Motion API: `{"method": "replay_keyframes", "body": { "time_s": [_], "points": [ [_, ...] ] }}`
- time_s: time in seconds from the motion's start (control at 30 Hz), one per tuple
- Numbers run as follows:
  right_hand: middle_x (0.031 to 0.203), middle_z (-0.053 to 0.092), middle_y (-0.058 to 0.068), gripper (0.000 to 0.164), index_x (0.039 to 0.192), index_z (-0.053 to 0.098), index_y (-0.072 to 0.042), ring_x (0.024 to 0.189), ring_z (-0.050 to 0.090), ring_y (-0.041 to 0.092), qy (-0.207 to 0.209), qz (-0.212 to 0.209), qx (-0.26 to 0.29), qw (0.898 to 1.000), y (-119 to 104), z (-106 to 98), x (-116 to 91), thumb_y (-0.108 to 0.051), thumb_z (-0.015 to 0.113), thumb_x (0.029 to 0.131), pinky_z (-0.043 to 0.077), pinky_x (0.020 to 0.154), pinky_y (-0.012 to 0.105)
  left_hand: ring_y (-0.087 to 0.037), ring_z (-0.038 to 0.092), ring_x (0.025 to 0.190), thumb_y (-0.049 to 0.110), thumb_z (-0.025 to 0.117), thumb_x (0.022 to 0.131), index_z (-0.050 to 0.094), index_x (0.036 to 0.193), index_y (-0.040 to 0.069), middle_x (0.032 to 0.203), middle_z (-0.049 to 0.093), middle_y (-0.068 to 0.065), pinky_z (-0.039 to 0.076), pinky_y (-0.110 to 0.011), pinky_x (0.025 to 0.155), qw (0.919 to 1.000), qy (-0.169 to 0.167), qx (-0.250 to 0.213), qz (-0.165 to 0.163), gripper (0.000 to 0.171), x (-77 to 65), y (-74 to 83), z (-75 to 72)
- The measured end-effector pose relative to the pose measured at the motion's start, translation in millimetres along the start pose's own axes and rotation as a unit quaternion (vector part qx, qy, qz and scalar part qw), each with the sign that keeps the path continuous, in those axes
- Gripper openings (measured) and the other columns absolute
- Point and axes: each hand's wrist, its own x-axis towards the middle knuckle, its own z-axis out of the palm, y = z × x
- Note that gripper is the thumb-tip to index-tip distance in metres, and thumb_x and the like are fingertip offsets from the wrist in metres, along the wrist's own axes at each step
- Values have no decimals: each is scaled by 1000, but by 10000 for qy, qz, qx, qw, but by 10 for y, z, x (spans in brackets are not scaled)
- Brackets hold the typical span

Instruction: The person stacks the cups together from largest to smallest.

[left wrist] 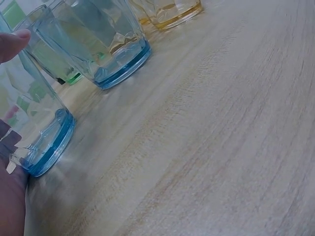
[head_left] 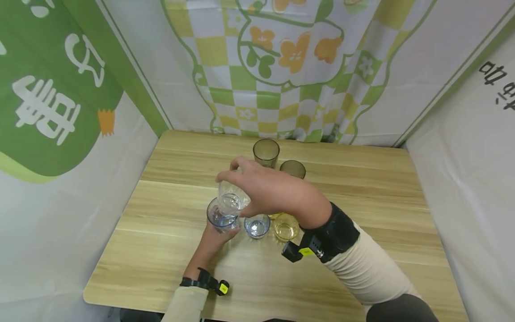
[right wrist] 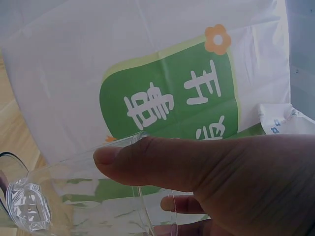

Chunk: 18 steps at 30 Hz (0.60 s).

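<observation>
Holding a blue glass point(head_left: 214, 218) in our left hand point(head_left: 215, 238), fingers and thumb round it, we grip a clear glass point(head_left: 232, 196) near its rim with our right hand point(head_left: 267, 185). Its base is at the blue glass's mouth; whether inside, we cannot tell. Just right of our left fingertips stands a second blue glass point(head_left: 257, 227), then a yellow glass point(head_left: 286, 229). Beyond our right fingers, two brown glasses point(head_left: 266, 153) stand on the table point(head_left: 161, 210).

A clear glass point(head_left: 231, 197), blue glass point(head_left: 220, 219), yellow glass point(head_left: 286, 228), far brown glass point(head_left: 266, 153); tan wood-grained counter point(head_left: 161, 214); far curtain point(head_left: 267, 99) checked green, yellow and white.
</observation>
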Motion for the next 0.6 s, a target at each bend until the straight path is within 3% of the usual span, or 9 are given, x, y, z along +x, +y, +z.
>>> {"method": "replay_keyframes", "body": {
  "time_s": [0.17,0.37,0.6],
  "points": [
    [148,39,12,81,150,45,-26,118,51,21,23,-65,-13,10000,-11,14,5,-26,87,80,55,80,27,-38,36,144,15,86,80,14,158,21,157,35,-16,31,-53,119,9999,34,-61,-115,106,-9,-13,9],
    [147,38,11,80,150,44,-27,110,53,17,-35,-97,35,9999,-28,38,8,-28,86,82,54,75,24,-36,35,145,14,86,79,16,157,25,157,35,-14,29,-51,120,9996,88,-205,-148,105,-16,-29,38],
    [148,38,12,79,152,42,-26,117,53,20,-225,-165,-1,9996,-19,131,41,-31,83,85,55,84,29,-32,37,144,17,89,77,15,157,30,157,37,-9,29,-50,120,9991,-340,-236,-41,110,-15,-9,123]
  ]
}}
